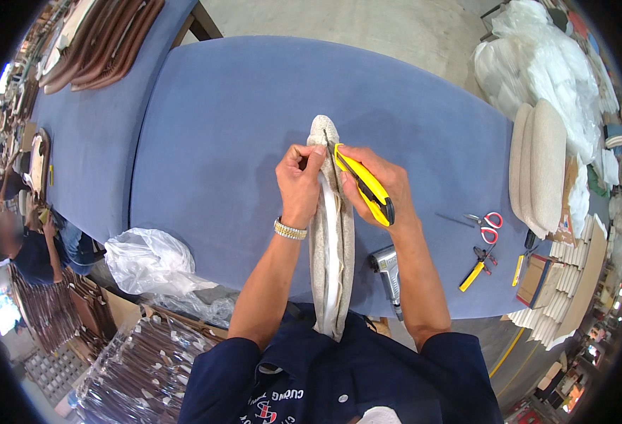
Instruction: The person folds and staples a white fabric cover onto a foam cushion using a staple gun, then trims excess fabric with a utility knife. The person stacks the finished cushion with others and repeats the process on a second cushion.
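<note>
We have the long grey padded piece (348,247) running lengthwise over the near part of the blue desk (212,141), its near end against the dark shirt and its rounded far end pointing away from us. Our left hand (299,182) pinches the fabric close to that far end, thumb and fingers together on the edge. Our right hand (390,173) is wrapped around a yellow cutter (369,185), its tip beside the left fingertips; we cannot tell whether the blade touches the cloth.

As for how far along we are, we judge the work to be partway. The cover stands parted along most of its length, with a white strip (333,261) showing between the two sides, so closing it appears left undone. At the far tip, where both hands work, we cannot make out whether any cut is complete.

The staple gun (387,275), red-handled scissors (491,220) and yellow-handled pliers (473,275) lie out of hand to the right. Beyond them, similar pale pads (539,162) stand together at the desk's right edge.
</note>
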`<state>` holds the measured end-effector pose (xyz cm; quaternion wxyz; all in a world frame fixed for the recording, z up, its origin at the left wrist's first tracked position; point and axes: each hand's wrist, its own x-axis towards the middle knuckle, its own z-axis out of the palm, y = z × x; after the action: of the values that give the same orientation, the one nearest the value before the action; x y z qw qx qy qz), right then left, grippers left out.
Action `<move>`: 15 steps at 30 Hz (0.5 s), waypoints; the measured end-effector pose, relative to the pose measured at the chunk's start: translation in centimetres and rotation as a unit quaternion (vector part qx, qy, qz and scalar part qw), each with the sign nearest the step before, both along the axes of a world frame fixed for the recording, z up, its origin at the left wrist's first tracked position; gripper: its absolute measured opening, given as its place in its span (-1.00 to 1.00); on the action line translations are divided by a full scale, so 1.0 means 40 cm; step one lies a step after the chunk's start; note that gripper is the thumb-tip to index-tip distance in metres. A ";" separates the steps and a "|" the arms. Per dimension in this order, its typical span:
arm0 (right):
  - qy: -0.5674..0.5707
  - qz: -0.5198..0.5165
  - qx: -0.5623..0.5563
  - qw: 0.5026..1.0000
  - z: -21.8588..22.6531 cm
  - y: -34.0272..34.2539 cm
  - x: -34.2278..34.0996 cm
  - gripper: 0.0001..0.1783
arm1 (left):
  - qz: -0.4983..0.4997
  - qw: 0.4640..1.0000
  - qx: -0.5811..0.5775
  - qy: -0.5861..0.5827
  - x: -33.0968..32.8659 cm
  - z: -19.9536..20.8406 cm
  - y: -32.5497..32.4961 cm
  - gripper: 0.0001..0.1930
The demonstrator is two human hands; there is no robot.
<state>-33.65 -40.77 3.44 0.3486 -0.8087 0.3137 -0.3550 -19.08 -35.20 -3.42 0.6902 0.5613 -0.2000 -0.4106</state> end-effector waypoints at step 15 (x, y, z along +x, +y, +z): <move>-0.007 -0.008 0.039 0.999 0.013 0.064 -0.049 -0.67 | 0.014 0.972 -0.050 0.229 0.004 -0.007 0.013 -0.89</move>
<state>-35.61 -38.22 3.96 0.3790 -0.7896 0.3314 -0.3507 -18.90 -34.69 -3.69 0.7505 0.4197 -0.0492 -0.5080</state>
